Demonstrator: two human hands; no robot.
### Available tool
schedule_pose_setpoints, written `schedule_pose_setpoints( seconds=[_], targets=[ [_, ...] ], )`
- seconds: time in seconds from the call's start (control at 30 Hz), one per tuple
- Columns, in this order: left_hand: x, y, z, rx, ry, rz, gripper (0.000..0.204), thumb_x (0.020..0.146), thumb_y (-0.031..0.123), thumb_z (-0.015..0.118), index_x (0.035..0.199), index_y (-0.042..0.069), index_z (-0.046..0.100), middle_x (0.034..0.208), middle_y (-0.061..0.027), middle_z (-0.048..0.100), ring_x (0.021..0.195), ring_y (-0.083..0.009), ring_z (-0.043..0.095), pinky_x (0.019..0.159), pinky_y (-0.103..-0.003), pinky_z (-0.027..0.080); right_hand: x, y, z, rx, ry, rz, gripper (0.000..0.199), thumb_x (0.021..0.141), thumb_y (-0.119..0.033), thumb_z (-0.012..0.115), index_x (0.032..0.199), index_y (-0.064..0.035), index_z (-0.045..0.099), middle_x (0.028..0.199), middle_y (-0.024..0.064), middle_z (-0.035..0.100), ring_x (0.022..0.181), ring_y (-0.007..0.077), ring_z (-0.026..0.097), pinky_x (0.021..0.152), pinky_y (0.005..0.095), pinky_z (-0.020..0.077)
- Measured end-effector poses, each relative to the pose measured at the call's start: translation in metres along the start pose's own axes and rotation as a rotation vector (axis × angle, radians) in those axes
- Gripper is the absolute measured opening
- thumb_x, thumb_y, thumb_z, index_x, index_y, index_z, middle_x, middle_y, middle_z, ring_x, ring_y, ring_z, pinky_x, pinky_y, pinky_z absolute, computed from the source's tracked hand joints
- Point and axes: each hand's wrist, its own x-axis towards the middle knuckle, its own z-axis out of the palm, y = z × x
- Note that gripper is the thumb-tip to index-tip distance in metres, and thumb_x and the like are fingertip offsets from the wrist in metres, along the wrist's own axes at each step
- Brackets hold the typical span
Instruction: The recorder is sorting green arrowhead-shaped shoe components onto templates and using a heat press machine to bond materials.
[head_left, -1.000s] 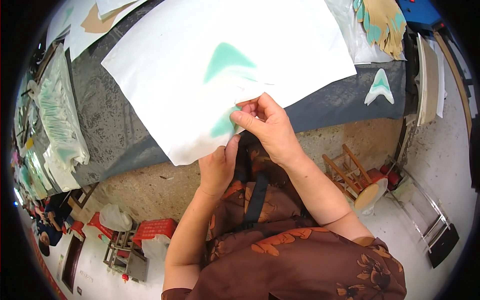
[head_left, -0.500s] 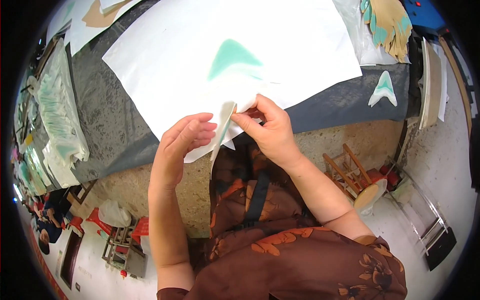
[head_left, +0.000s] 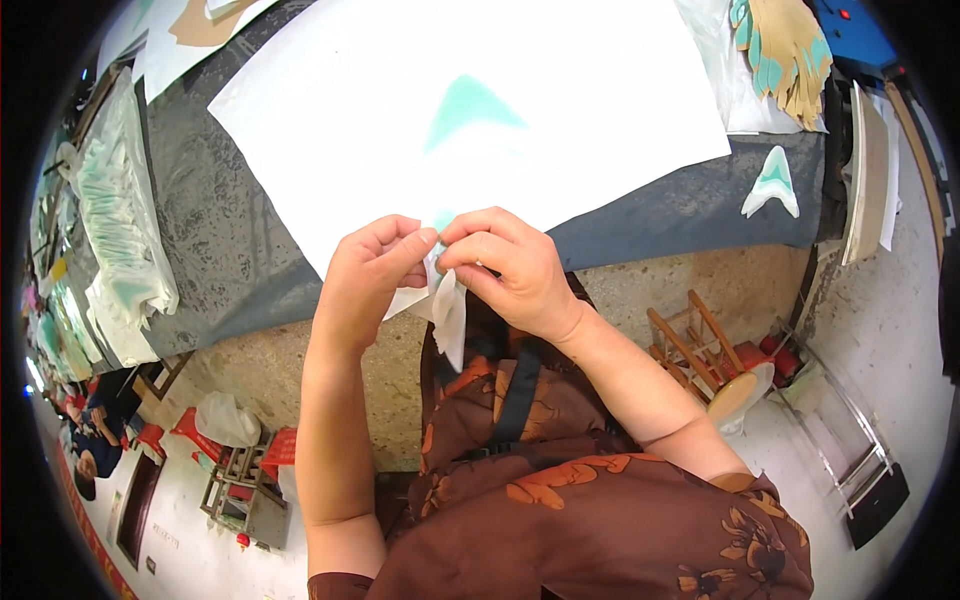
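Over the table's front edge, my two hands meet at a thin, limp white-and-green piece point(head_left: 450, 320), cloth or paper, I cannot tell which. Its pale end hangs below my fingers. My right hand point(head_left: 515, 270) pinches it between thumb and fingers. The thumb and fingertips of my left hand point(head_left: 365, 280) close on its other side, partly hiding the grip. Beneath and beyond lies a large white sheet point(head_left: 600, 120), with a green arched patch point(head_left: 470, 110) on it. A forked white piece with green bands point(head_left: 773, 183) rests at the table's right.
A dark cover point(head_left: 220, 220) lies over the table. Crinkled white-green pieces point(head_left: 125, 220) are heaped at left; brown and green cut pieces point(head_left: 790, 55) lie at far right. Below stand a wooden stool point(head_left: 700, 340) and a metal-framed rack point(head_left: 850, 450). A person point(head_left: 95, 440) is at far left.
My left hand has moved in and closed its fingertips at the piece. My right hand has shifted slightly down and left, and the piece now hangs downward from the fingers.
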Motion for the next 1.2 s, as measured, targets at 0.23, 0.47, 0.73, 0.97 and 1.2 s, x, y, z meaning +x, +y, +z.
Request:
schedule_pose_setpoints(
  seconds=[0.23, 0.47, 0.73, 0.97, 1.2],
  targets=[
    [-0.001, -0.011, 0.006, 0.113, 0.055, 0.113, 0.017, 0.092, 0.016, 0.064, 0.085, 0.001, 0.065, 0.071, 0.0029, 0.058, 0.065, -0.0043, 0.053, 0.063, -0.020, 0.046, -0.005, 0.010, -0.006, -0.151, 0.003, -0.265, 0.016, 0.070, -0.001, 0.072, 0.082, -0.0111, 0.068, 0.095, -0.0003, 0.066, 0.085, 0.0194, 0.060, 0.079, 0.0328, 0.0482],
    [0.001, -0.015, 0.014, 0.081, 0.070, 0.089, 0.016, 0.091, 0.015, 0.062, 0.085, 0.000, 0.064, 0.071, 0.0025, 0.058, 0.065, -0.0049, 0.053, 0.062, -0.021, 0.046, -0.008, 0.013, -0.021, -0.189, -0.059, -0.318, 0.011, 0.073, -0.008, 0.069, 0.082, -0.0126, 0.063, 0.095, -0.0060, 0.066, 0.087, 0.0172, 0.058, 0.088, 0.0390, 0.0449],
    [0.007, -0.020, 0.019, 0.124, 0.023, 0.055, 0.017, 0.092, 0.014, 0.061, 0.084, -0.001, 0.064, 0.070, 0.0023, 0.058, 0.064, -0.0051, 0.052, 0.060, -0.022, 0.046, -0.014, 0.011, -0.035, -0.250, -0.154, -0.297, 0.008, 0.081, -0.009, 0.063, 0.079, -0.0142, 0.058, 0.091, -0.0076, 0.064, 0.086, 0.0144, 0.058, 0.104, 0.0498, 0.0372],
    [0.011, -0.025, 0.024, 0.128, -0.014, 0.052, 0.017, 0.091, 0.015, 0.062, 0.086, -0.001, 0.064, 0.070, 0.0020, 0.058, 0.064, -0.0055, 0.052, 0.060, -0.022, 0.045, -0.016, 0.003, -0.044, -0.303, -0.177, -0.281, 0.010, 0.081, -0.008, 0.061, 0.076, -0.0138, 0.054, 0.088, -0.0082, 0.063, 0.082, 0.0140, 0.058, 0.106, 0.0513, 0.0351],
    [0.010, -0.028, 0.025, 0.121, -0.065, 0.033, 0.015, 0.091, 0.016, 0.063, 0.087, 0.002, 0.065, 0.071, 0.0045, 0.057, 0.065, -0.0048, 0.050, 0.061, -0.021, 0.042, -0.015, -0.006, -0.053, -0.325, -0.240, -0.309, 0.011, 0.080, -0.006, 0.061, 0.075, -0.0123, 0.053, 0.087, -0.0053, 0.062, 0.079, 0.0152, 0.057, 0.105, 0.0505, 0.0361]
  ],
)
